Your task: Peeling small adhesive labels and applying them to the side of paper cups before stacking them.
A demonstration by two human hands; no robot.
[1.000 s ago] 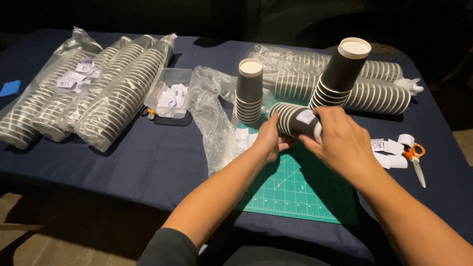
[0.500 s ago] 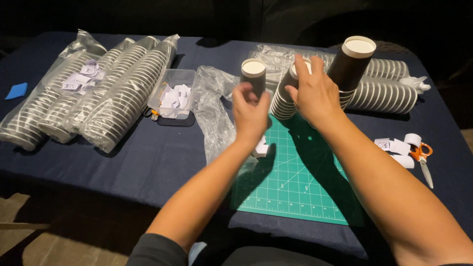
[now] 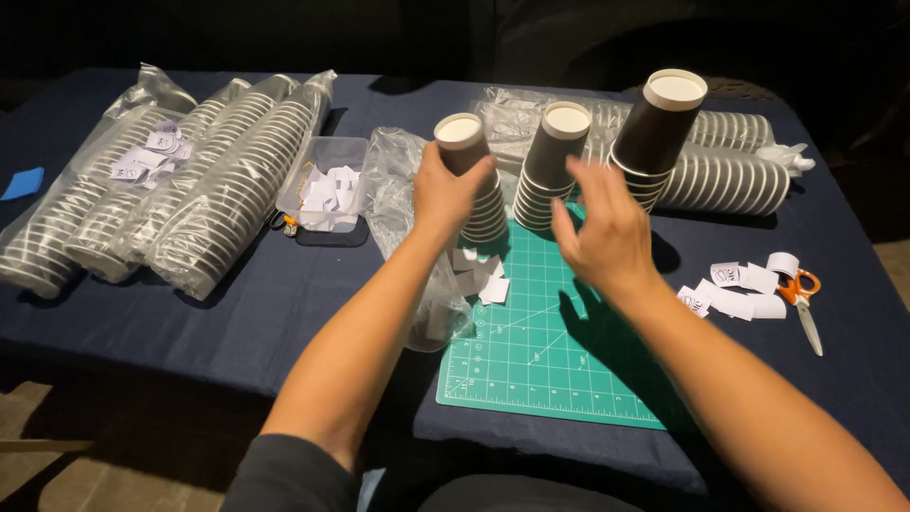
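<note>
Three upside-down stacks of dark paper cups with white ribs stand at the far edge of a green cutting mat. My left hand grips the left stack near its top. The middle stack stands free just beyond my right hand, which hovers over the mat with fingers spread and holds nothing. The tall right stack leans slightly. Small white paper labels lie on the mat below the left stack.
Bagged sleeves of cups lie at the left, more sleeves at the back right. A clear tray of labels and crumpled plastic bag sit mid-table. Loose labels and orange scissors lie at the right.
The short stack my hands held over the mat now stands upright as the middle stack. My right hand has let go and drawn back; my left hand moved onto the left stack.
</note>
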